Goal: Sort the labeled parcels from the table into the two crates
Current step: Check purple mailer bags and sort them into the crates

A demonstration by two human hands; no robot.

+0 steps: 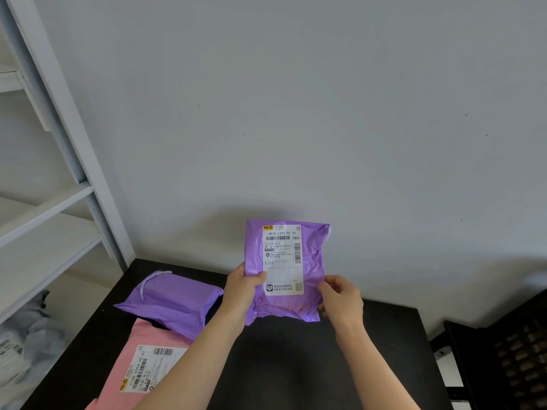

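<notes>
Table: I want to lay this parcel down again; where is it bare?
Bare: the dark table under and right of the held purple parcel, out to the table's right edge. Crowded: the left side, where a second purple parcel overlaps a pink parcel.

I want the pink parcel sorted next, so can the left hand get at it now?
Probably not yet: the left hand grips the raised purple parcel. Once freed, likely yes: the pink parcel's labelled end lies bare, though a second purple parcel overlaps its far end.
</notes>
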